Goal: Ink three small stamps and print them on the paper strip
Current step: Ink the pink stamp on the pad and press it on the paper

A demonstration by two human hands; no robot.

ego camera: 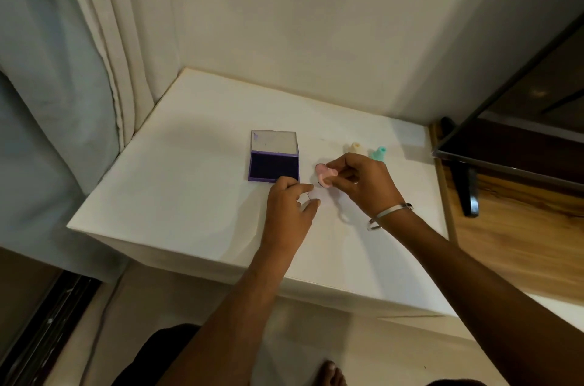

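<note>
A purple ink pad [273, 167] lies open on the white table [189, 190], its clear lid folded back. My right hand [360, 183] pinches a small pink stamp [324, 176], tilted on its side just right of the pad. My left hand [289, 208] rests in front of the pad, with thumb and fingertips pressed on the edge of a white paper strip [319, 196] that hardly shows against the table. A cream stamp [356, 148] and a teal stamp [378, 153] stand upright behind my right hand.
A curtain [104, 38] hangs along the table's left side, and a wall runs behind it. A dark screen on a black stand [512, 145] sits on a wooden surface to the right. My foot [330, 373] shows below the table's front edge.
</note>
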